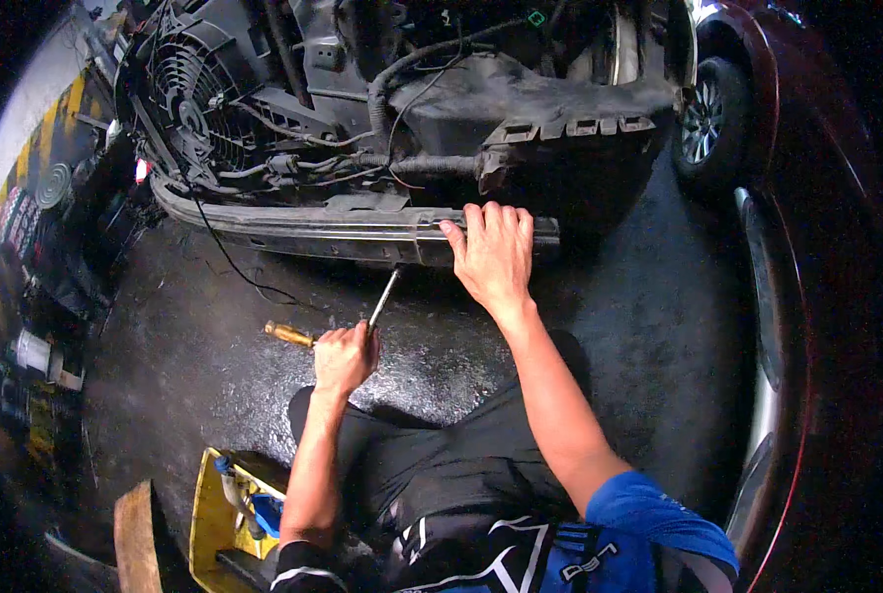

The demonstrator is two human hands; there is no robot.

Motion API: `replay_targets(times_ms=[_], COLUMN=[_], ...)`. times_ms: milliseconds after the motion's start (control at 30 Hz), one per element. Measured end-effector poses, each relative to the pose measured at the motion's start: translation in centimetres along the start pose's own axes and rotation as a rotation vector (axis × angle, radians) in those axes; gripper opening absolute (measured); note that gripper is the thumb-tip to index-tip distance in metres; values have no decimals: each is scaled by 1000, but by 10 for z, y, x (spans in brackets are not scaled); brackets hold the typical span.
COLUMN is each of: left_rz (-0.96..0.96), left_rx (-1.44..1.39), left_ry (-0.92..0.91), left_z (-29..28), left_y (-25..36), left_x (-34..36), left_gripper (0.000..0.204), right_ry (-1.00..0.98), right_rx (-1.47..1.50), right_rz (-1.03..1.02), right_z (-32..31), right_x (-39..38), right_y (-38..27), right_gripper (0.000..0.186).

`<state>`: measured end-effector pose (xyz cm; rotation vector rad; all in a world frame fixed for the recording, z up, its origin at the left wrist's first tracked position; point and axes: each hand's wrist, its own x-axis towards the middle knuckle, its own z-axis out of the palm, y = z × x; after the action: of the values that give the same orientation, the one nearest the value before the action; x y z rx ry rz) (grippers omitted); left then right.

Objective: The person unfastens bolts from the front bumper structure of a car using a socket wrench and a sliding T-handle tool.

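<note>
My left hand (345, 358) is closed around what looks like a ratchet with an amber handle (290, 334), which sticks out to the left of the fist. A thin metal shaft (384, 298) runs up and right from the same fist; its tip is just under the bumper beam (313, 225). The fist hides how handle and shaft join. Over the right end of that beam lies my right hand (498, 252), fingers hooked across the top edge and thumb pressed on its face. The long, grey-black beam spans the stripped front of a car.
Behind the beam are a round fan (186, 104), hoses and a black plastic panel (530, 109). A loose black cable (232, 262) hangs to the floor. A yellow box (204, 514) with tools and a wooden piece (137, 539) are at lower left. Another car's wheel (708, 119) stands right.
</note>
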<state>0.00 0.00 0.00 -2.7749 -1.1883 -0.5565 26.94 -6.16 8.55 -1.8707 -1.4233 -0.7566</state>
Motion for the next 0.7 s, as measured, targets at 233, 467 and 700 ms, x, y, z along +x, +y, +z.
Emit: replay_targets(times_ms=[233, 467, 700], left_rz=[-986, -190, -1029], left_rx=[-2404, -272, -1963], left_ry=[-297, 155, -191], left_z=[14, -1, 11], left_y=[12, 16, 13], left_x=[2, 3, 1], left_gripper=[45, 36, 45], right_ry=[21, 15, 41], right_rx=[9, 4, -17], right_rz=[6, 13, -2], right_z=[0, -2, 1], right_x=[1, 0, -2], right_y=[0, 2, 4], right_gripper=[41, 38, 40])
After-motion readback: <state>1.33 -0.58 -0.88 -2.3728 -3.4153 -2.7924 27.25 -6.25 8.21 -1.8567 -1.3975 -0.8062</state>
